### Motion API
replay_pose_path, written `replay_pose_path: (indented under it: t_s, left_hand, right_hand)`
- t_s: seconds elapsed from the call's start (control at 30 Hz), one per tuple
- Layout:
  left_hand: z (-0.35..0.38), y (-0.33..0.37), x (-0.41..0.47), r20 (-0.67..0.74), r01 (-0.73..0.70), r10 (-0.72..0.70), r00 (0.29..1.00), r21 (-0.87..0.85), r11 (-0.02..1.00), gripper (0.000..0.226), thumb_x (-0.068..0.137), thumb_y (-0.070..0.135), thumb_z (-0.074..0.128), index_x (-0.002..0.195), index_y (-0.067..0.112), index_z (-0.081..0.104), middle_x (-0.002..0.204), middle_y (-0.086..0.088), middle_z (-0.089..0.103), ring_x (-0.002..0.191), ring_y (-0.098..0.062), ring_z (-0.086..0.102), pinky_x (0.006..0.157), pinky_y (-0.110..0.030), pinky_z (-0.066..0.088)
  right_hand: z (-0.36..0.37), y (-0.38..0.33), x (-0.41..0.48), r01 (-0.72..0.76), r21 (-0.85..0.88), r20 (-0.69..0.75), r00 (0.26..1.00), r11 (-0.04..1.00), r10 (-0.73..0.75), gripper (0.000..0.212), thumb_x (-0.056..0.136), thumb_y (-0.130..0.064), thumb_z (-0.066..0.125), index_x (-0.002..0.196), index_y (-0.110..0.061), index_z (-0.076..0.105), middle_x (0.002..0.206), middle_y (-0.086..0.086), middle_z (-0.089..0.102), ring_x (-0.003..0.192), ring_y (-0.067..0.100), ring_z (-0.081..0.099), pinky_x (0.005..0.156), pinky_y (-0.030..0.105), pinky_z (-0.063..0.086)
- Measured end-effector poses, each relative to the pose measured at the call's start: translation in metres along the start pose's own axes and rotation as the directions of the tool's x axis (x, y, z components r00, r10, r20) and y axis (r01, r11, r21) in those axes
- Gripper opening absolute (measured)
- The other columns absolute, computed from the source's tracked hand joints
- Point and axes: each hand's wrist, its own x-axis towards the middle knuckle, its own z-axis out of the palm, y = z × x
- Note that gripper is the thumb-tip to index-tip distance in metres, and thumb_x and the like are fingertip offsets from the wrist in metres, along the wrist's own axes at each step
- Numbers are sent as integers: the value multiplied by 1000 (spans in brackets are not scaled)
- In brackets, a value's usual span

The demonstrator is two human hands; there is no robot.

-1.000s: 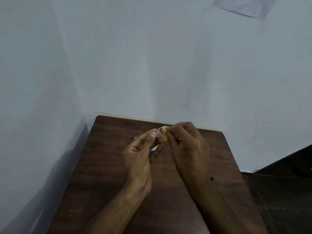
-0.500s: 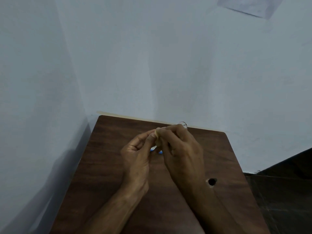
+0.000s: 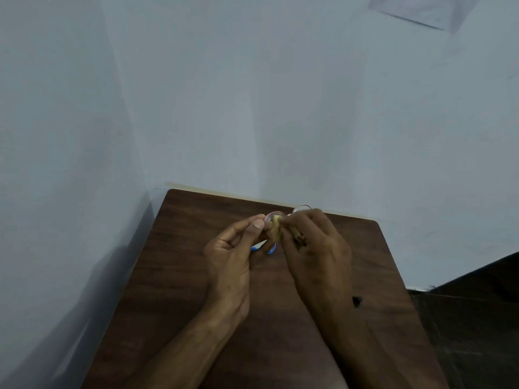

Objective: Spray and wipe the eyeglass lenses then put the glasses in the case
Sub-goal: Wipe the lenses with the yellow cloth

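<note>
Thin-rimmed round eyeglasses [image 3: 302, 208] are held above the dark wooden table [image 3: 174, 276], near its far edge. My left hand [image 3: 233, 256] pinches the left lens rim between thumb and fingers. My right hand [image 3: 314, 242] presses a small yellow cloth [image 3: 275, 226] against that lens. The second lens rim peeks out above my right fingers. Blue temple tips [image 3: 271, 250] hang down between my hands. No spray bottle or case shows in the head view.
The table stands in a corner, with pale walls on its left and far sides. A small dark hole [image 3: 356, 301] marks the tabletop beside my right forearm. Dark floor [image 3: 477, 318] lies off the right edge.
My right hand's fingers have shifted on the lens, and the yellow cloth shows again after being covered half a second ago. Both hands stay in the same spot.
</note>
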Motion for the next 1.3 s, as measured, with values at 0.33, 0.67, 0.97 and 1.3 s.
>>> replay_pose_path:
  t_s: [0.33, 0.67, 0.97, 1.3]
  left_hand:
    - [6, 2, -4, 57, 14, -15, 998, 13, 1000, 13, 91, 9, 71, 99, 8, 82, 100, -15, 81, 93, -25, 78, 75, -34, 64]
    - [9, -4, -13, 55, 99, -97, 994, -31, 995, 16, 94, 6, 70, 106, 1, 79, 104, -18, 80, 90, -24, 79, 70, -29, 63]
    - [8, -1, -10, 0, 94, -95, 996, -43, 995, 10, 93, 4, 71, 97, 5, 80, 90, -14, 79, 76, -19, 77, 64, -27, 62]
    - [1, -2, -13, -23, 85, -84, 996, 22, 996, 11, 94, 6, 70, 101, 5, 78, 88, -9, 78, 73, -11, 74, 71, -27, 65]
  right_hand:
    - [3, -15, -5, 58, -3, -4, 998, 998, -58, 18, 94, -14, 74, 109, -22, 76, 112, -8, 66, 91, 12, 66, 68, 29, 53]
    - [-10, 0, 0, 0, 10, -23, 1000, 1000, 0, 9, 93, -14, 77, 102, -19, 77, 106, -10, 66, 90, 8, 64, 71, 28, 54]
    - [-15, 13, -15, 32, -14, -58, 998, 999, -33, 11, 90, -6, 77, 93, -16, 74, 107, -3, 68, 93, 15, 67, 71, 33, 53]
    - [-37, 36, -13, -37, 89, -112, 993, 995, 46, 9, 92, -7, 75, 96, -14, 78, 102, -6, 69, 92, 6, 65, 75, 29, 55]
